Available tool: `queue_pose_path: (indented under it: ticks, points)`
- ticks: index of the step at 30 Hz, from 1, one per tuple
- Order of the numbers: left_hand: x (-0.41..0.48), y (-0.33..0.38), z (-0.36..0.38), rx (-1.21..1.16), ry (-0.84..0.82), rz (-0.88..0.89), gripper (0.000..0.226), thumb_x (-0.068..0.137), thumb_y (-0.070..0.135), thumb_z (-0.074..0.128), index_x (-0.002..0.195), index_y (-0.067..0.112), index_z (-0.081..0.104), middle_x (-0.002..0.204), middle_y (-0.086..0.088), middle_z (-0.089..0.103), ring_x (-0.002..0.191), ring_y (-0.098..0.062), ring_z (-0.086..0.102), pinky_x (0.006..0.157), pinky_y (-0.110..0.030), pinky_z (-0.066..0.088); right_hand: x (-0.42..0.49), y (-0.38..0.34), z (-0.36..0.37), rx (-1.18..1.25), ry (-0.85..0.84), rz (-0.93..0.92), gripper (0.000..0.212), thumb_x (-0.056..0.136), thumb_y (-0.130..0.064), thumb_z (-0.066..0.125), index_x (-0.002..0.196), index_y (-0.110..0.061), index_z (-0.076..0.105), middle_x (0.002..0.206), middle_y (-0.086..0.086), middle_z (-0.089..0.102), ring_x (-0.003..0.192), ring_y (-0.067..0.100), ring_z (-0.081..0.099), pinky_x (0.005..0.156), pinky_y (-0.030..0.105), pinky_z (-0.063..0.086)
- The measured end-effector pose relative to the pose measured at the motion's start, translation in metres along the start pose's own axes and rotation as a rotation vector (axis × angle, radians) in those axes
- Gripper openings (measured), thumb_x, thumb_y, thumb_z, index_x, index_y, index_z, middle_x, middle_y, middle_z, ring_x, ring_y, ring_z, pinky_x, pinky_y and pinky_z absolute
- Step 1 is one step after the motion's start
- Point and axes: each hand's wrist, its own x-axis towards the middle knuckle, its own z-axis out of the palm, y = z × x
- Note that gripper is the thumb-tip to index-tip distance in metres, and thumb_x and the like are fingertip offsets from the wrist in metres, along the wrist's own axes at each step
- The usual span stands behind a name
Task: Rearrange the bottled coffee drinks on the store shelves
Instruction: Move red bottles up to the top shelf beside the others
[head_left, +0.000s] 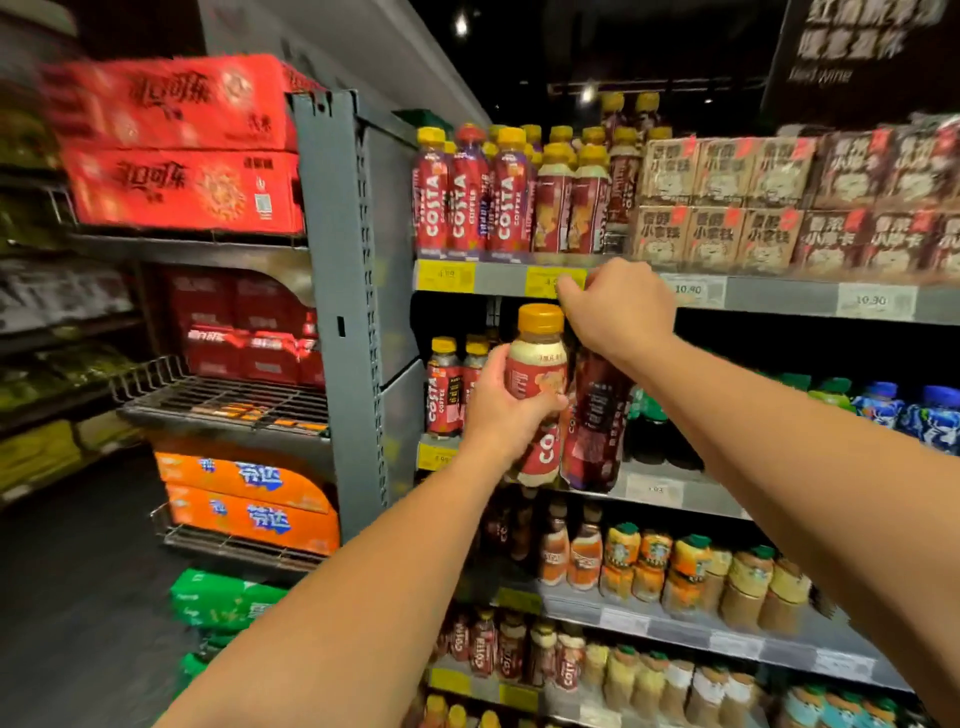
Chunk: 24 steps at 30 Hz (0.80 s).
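The top shelf (498, 279) carries Costa coffee bottles (432, 208) at its left end, brown cartons (722, 174) stacked two high farther right.

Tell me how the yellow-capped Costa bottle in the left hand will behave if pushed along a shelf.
The bottle looks full, so it is probably heavy for its size. It is tall and narrow, so a push up high may tip it. Its glossy sleeve could slip, though the left hand wraps it.
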Motion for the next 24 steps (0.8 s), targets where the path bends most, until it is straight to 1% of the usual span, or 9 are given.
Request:
queue_pose_path:
  ticks: [2, 3, 7, 11, 13, 15, 17, 19, 24]
  points:
    - [0.008, 0.009, -0.005, 0.003, -0.004, 0.008, 0.054, 0.069, 0.004, 0.077, 0.114, 0.02, 0.051, 0.094, 0.003, 0.063, 0.089, -0.017, 0.062, 0.082, -0.032, 0.049, 0.01, -0.007, -0.006, 0.036, 0.012, 0.001, 0.049, 0.088, -0.044, 0.043, 0.052, -0.011, 0.044, 0.051, 0.003, 0.042, 0.053, 0.025, 0.043, 0.046, 0.027, 0.026]
    - [0.012, 0.014, -0.007, -0.004, -0.008, 0.011, 0.056, 0.07, 0.005, 0.077, 0.118, 0.018, 0.051, 0.095, 0.003, 0.063, 0.09, -0.017, 0.062, 0.08, -0.03, 0.048, 0.015, -0.01, -0.01, 0.042, 0.019, -0.001, 0.05, 0.088, -0.045, 0.043, 0.05, -0.012, 0.042, 0.05, 0.002, 0.042, 0.05, 0.024, 0.042, 0.046, 0.026, 0.026]
    - [0.033, 0.036, -0.007, 0.005, -0.015, 0.062, 0.051, 0.07, 0.008, 0.077, 0.115, 0.018, 0.054, 0.094, 0.004, 0.063, 0.083, -0.007, 0.059, 0.071, -0.022, 0.045, 0.044, -0.019, -0.027, 0.056, 0.066, -0.002, 0.05, 0.088, -0.048, 0.041, 0.051, -0.013, 0.043, 0.05, 0.0, 0.043, 0.047, 0.02, 0.041, 0.048, 0.027, 0.03]
    - [0.064, 0.055, -0.003, -0.021, -0.036, 0.079, 0.046, 0.07, 0.01, 0.078, 0.107, 0.024, 0.055, 0.089, 0.01, 0.064, 0.084, -0.008, 0.061, 0.077, -0.026, 0.047, 0.078, -0.022, -0.04, 0.054, 0.091, -0.016, 0.053, 0.088, -0.053, 0.034, 0.056, -0.012, 0.046, 0.057, 0.0, 0.048, 0.057, 0.023, 0.049, 0.055, 0.031, 0.041]
    - [0.08, 0.066, 0.0, -0.041, -0.043, 0.091, 0.048, 0.07, 0.009, 0.078, 0.11, 0.023, 0.056, 0.089, 0.01, 0.065, 0.084, -0.007, 0.062, 0.078, -0.027, 0.048, 0.095, -0.024, -0.046, 0.043, 0.115, -0.008, 0.057, 0.088, -0.057, 0.032, 0.068, -0.009, 0.056, 0.07, 0.005, 0.057, 0.069, 0.027, 0.055, 0.061, 0.033, 0.045]
    - [0.098, 0.076, 0.003, -0.04, -0.046, 0.12, 0.049, 0.068, 0.008, 0.079, 0.111, 0.021, 0.057, 0.092, 0.006, 0.067, 0.087, -0.012, 0.064, 0.082, -0.032, 0.05, 0.112, -0.025, -0.053, 0.039, 0.151, 0.006, 0.057, 0.088, -0.059, 0.033, 0.077, -0.009, 0.058, 0.079, 0.007, 0.058, 0.074, 0.027, 0.054, 0.064, 0.033, 0.043]
    - [0.118, 0.087, 0.006, -0.017, -0.033, 0.156, 0.048, 0.067, 0.01, 0.08, 0.108, 0.023, 0.056, 0.098, 0.002, 0.068, 0.093, -0.016, 0.065, 0.088, -0.038, 0.051, 0.13, -0.025, -0.057, 0.059, 0.178, 0.002, 0.055, 0.089, -0.057, 0.035, 0.069, -0.01, 0.054, 0.075, 0.004, 0.056, 0.072, 0.024, 0.052, 0.065, 0.033, 0.042]
    - [0.139, 0.097, 0.009, -0.013, -0.001, 0.192, 0.052, 0.066, 0.009, 0.08, 0.108, 0.023, 0.054, 0.101, 0.0, 0.068, 0.096, -0.018, 0.065, 0.091, -0.039, 0.051, 0.151, -0.025, -0.059, 0.088, 0.22, 0.0, 0.053, 0.09, -0.056, 0.035, 0.072, -0.01, 0.052, 0.076, 0.003, 0.053, 0.075, 0.023, 0.05, 0.068, 0.034, 0.04]
    - [0.189, 0.108, 0.018, -0.052, 0.078, 0.209, 0.061, 0.062, 0.015, 0.084, 0.113, 0.018, 0.051, 0.106, -0.004, 0.067, 0.096, -0.02, 0.066, 0.09, -0.044, 0.052, 0.201, -0.025, -0.057, 0.116, 0.293, -0.062, 0.053, 0.092, -0.055, 0.032, 0.074, -0.012, 0.057, 0.08, 0.004, 0.056, 0.077, 0.026, 0.052, 0.069, 0.032, 0.036]
